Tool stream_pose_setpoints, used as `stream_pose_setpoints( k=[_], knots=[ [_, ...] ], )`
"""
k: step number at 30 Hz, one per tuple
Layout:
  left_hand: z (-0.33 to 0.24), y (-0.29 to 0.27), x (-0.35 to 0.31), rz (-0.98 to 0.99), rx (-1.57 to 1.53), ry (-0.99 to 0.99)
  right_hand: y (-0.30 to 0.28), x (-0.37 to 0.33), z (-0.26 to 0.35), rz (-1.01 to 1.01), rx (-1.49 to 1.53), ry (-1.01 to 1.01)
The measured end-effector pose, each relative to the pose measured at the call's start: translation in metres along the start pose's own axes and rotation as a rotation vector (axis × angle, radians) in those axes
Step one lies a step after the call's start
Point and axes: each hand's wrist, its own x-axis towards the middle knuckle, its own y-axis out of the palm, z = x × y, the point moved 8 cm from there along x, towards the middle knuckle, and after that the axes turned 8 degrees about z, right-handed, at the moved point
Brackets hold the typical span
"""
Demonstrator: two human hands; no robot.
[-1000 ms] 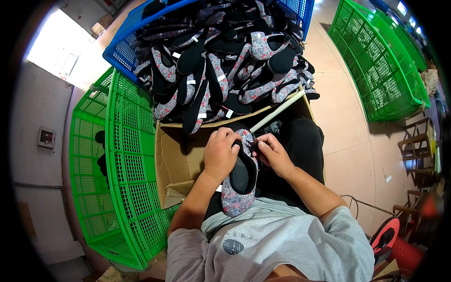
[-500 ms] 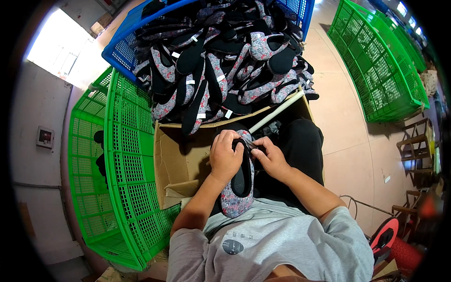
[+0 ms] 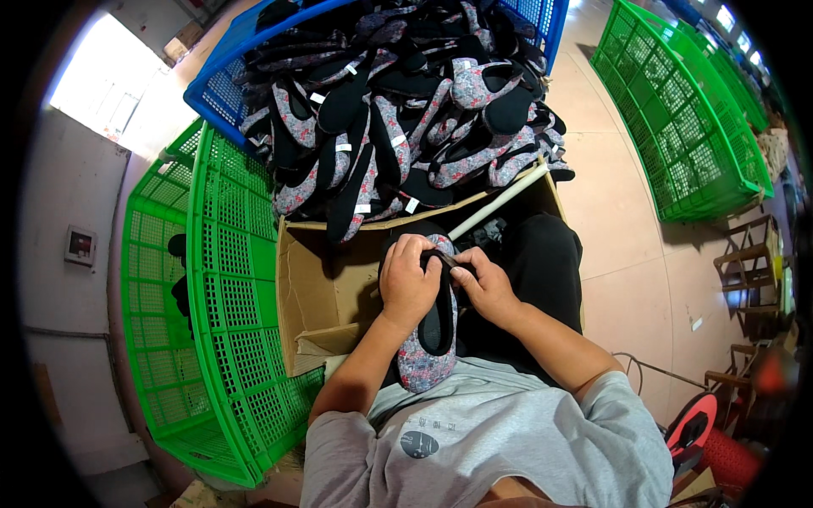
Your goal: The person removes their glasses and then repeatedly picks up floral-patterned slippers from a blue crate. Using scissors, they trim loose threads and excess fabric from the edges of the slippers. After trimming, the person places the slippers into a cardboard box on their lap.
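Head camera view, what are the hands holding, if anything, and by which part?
A floral slipper, gripped by the left hand at its far end; the right hand pinches the opening's edge there.

From the wearer's head, the fisheye view (wide and black-rimmed) looks steeply down and forward, close above the grey short-sleeved fabric T-shirt (image 3: 525, 423), past the bare left hand (image 3: 410, 279) and bare right hand (image 3: 487, 286), toward the blue perforated plastic crate (image 3: 217, 95).
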Motion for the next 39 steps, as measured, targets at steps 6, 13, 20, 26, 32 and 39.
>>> stream_pose_setpoints(
  k=[6,13,20,26,32,39],
  knots=[
    [0.002,0.002,0.000,0.001,-0.003,-0.014,0.000,-0.001,0.001,-0.020,-0.011,0.003],
    [0.001,0.001,0.000,0.001,0.022,-0.020,0.000,-0.001,-0.001,-0.035,-0.026,0.009],
    [0.000,0.001,0.001,0.011,0.032,-0.026,0.003,0.001,-0.006,-0.015,0.129,0.035],
    [-0.003,-0.001,0.001,-0.002,0.045,-0.010,-0.003,0.005,-0.030,-0.132,0.744,0.262],
    [-0.009,-0.003,0.001,0.029,0.155,-0.042,-0.007,0.018,-0.004,-0.123,0.059,0.049],
    [-0.008,-0.009,0.004,0.122,0.354,-0.054,-0.003,0.016,-0.007,-0.095,-0.241,0.144]
  ],
)
